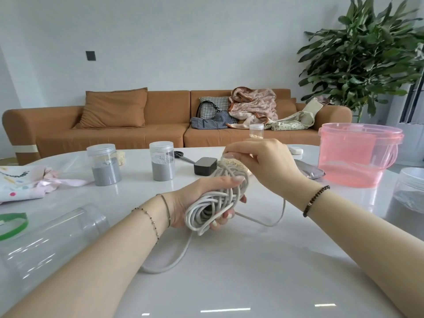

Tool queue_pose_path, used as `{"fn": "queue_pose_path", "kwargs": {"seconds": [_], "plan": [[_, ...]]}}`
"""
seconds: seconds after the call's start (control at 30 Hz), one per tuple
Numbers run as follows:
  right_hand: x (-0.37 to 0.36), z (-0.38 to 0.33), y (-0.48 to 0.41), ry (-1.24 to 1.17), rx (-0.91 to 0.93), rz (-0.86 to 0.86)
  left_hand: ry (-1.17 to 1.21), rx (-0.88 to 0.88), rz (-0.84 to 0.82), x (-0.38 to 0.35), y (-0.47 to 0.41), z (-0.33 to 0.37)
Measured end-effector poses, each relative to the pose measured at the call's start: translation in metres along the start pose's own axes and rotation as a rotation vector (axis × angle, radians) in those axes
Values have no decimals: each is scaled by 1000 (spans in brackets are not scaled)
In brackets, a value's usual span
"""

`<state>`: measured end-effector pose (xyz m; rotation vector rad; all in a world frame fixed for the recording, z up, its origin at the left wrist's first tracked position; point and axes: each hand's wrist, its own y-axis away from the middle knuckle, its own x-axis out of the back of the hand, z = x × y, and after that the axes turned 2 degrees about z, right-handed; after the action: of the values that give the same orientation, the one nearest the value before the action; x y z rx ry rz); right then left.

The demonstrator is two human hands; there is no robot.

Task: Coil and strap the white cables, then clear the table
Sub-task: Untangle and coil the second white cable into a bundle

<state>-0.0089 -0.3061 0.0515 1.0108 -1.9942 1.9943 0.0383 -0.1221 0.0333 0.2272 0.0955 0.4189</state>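
two bare forearms reach in low over the glossy white table. between them a loose tail of the white cable lies in a slack bend on the surface and runs up and away to the bundle. at near left a clear tube lies on its side, with a green tape ring just beside it.

now the bundle itself: it's held up off the table, dead centre, and its long axis slants from near-left to far-right, away from the person. left hand has it round the middle from the left side, thumb laid over the top, fingers curled underneath, a firm grasp. right hand sits above the far end with fingers bent and tips pinching at the top loops. it looks like a strand of the cable between them, though exactly which bit is hard to make out. a thin strand swings out from the near end to the right and climbs toward the right wrist.

so here's the call: left hand is the holder and right hand is the one nearer the free strand. any further wrap would have to cross that slanted axis, round the waist. the slack on the table waits on the near side, left of centre.

further back stand two grey-filled jars, a black box, a pink bucket at far right, and a brown sofa past the table.
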Motion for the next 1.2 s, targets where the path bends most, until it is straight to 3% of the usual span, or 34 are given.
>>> {"fn": "queue_pose_path", "kwargs": {"seconds": [0.2, 0.5, 0.77, 1.0, 1.2], "plan": [[-5, -3, 3, -90, -91, -215, 151, -135, -129, -1, -4, -2], [-11, -2, 1, -158, -165, -326, 163, -463, 385, 3, -9, -3], [-16, -12, 8, -59, -12, -409, 174, -356, 754, 18, -16, -3], [-10, -18, 5, -8, 12, -347, 158, -450, 862, 18, -19, 0], [-14, -17, 8, -54, -53, -303, 155, -470, 824, 23, -19, -2]]}}
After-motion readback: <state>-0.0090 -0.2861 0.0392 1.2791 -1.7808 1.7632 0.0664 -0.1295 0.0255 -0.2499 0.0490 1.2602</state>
